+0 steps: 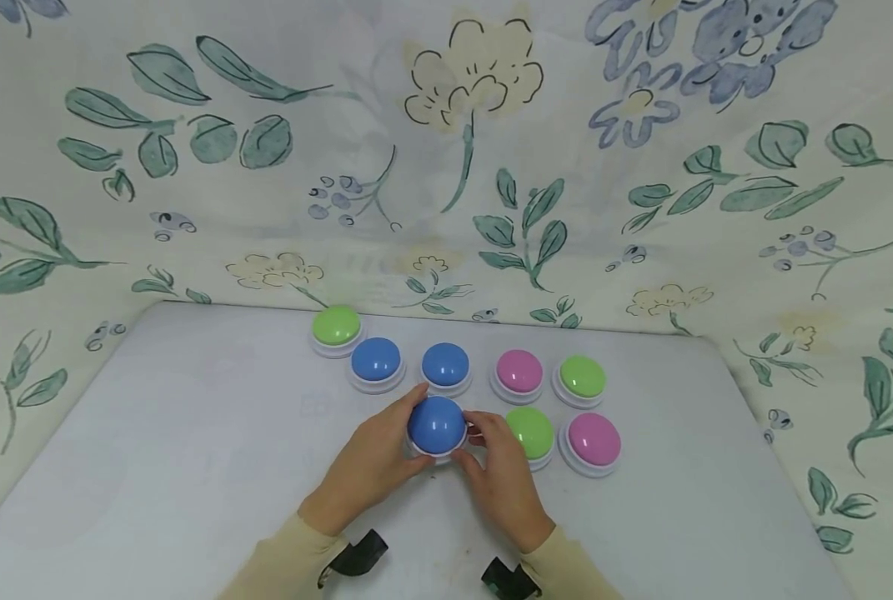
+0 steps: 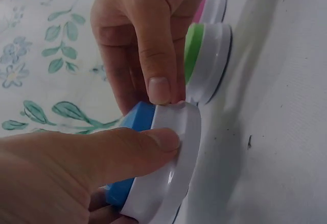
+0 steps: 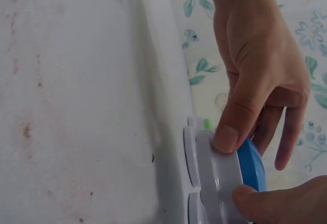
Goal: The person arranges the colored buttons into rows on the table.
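Both hands hold a blue dome push button [image 1: 436, 425] with a white round base, near the middle of the tabletop. My left hand [image 1: 374, 458] grips it from the left, thumb low on the base and fingers round the far side. From the right, my right hand [image 1: 504, 479] pinches the base edge with thumb and fingertips. In the left wrist view the left thumb [image 2: 138, 152] lies along the white base, and the right thumb [image 2: 157, 71] meets its rim. The right wrist view shows the button tilted there, its base [image 3: 219, 183] close to other white bases.
Behind stand two more blue buttons [image 1: 375, 360], a green button [image 1: 336, 326] at far left, a pink button [image 1: 519, 372] and a green one [image 1: 583, 377]. Beside the right hand are another green button [image 1: 530, 433] and pink button [image 1: 594, 440]. A flowered cloth [image 1: 446, 167] rises behind the white table [image 1: 191, 433].
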`<state>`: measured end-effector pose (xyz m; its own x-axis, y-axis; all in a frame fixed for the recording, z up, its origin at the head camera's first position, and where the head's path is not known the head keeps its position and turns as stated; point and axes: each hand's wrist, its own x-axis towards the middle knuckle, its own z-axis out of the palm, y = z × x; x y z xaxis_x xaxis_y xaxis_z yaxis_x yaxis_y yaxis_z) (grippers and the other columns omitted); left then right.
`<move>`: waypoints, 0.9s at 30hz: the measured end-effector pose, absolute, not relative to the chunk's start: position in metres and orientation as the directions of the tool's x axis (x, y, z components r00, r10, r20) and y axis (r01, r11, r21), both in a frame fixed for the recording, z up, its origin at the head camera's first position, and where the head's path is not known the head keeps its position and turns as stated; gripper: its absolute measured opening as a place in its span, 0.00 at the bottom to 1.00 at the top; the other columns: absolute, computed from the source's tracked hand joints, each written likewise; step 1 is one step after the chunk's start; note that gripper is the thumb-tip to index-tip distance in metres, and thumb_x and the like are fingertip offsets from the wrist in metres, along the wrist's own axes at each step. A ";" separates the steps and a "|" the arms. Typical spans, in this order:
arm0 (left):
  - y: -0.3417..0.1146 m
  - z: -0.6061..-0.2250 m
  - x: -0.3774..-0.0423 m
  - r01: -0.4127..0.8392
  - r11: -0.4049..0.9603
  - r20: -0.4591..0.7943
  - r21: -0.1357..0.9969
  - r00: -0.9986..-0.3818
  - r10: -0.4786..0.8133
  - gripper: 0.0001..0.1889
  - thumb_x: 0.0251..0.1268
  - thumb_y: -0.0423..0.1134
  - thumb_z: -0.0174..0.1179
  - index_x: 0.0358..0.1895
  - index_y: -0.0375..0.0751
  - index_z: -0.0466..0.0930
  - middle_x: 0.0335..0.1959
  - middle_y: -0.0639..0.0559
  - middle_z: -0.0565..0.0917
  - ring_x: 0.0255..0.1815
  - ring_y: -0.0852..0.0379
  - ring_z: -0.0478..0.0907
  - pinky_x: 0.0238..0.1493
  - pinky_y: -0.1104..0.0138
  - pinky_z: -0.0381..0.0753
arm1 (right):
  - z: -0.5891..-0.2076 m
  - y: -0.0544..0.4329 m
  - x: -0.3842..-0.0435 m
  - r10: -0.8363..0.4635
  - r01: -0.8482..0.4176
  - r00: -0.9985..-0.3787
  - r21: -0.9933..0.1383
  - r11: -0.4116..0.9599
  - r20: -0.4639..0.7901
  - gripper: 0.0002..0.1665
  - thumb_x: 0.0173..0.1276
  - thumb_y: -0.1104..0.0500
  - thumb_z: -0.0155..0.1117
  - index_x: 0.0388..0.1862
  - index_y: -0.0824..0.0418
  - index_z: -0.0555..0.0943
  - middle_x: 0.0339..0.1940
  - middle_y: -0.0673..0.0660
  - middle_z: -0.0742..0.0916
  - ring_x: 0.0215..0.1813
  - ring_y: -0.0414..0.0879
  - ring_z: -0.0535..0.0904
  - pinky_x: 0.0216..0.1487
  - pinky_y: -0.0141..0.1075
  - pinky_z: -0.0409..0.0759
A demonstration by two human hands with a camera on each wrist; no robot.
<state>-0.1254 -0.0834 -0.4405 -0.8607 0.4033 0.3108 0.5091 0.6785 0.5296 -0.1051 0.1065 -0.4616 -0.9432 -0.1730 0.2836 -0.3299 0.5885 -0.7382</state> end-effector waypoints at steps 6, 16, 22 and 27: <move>-0.081 -0.447 -0.128 0.492 0.690 0.274 0.532 -0.870 0.409 0.50 0.42 0.32 0.82 0.71 0.27 0.63 0.66 0.35 0.76 0.63 0.41 0.77 0.65 0.52 0.77 | -0.463 0.107 -0.104 -0.170 -0.314 -0.948 -0.715 0.625 0.268 0.28 0.62 0.71 0.72 0.61 0.73 0.76 0.55 0.64 0.81 0.53 0.52 0.82 0.56 0.40 0.84; -0.077 -0.455 -0.129 0.446 0.700 0.225 0.557 -0.893 0.390 0.48 0.44 0.32 0.81 0.71 0.27 0.65 0.65 0.34 0.76 0.63 0.40 0.77 0.65 0.52 0.77 | -0.469 0.105 -0.104 -0.184 -0.343 -0.935 -0.646 0.682 0.302 0.26 0.61 0.73 0.70 0.58 0.76 0.76 0.52 0.66 0.82 0.50 0.54 0.82 0.53 0.39 0.85; -0.077 -0.458 -0.129 0.451 0.692 0.228 0.564 -0.890 0.395 0.47 0.44 0.32 0.81 0.70 0.26 0.65 0.65 0.34 0.76 0.62 0.40 0.78 0.65 0.51 0.77 | -0.472 0.104 -0.103 -0.194 -0.345 -0.935 -0.620 0.705 0.298 0.26 0.62 0.73 0.70 0.58 0.77 0.75 0.52 0.67 0.82 0.49 0.53 0.82 0.52 0.40 0.85; -0.078 -0.461 -0.129 0.456 0.693 0.234 0.558 -0.888 0.396 0.47 0.44 0.32 0.81 0.70 0.27 0.65 0.64 0.34 0.77 0.62 0.40 0.78 0.64 0.51 0.77 | -0.473 0.104 -0.103 -0.198 -0.351 -0.932 -0.618 0.703 0.304 0.26 0.62 0.73 0.70 0.59 0.77 0.75 0.53 0.67 0.81 0.50 0.53 0.82 0.52 0.40 0.85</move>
<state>-0.1294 -0.0779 -0.4608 -0.8882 0.3956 0.2338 0.4557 0.6935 0.5580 -0.1026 0.1039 -0.4730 -0.9319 -0.1984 0.3035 -0.3511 0.7032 -0.6182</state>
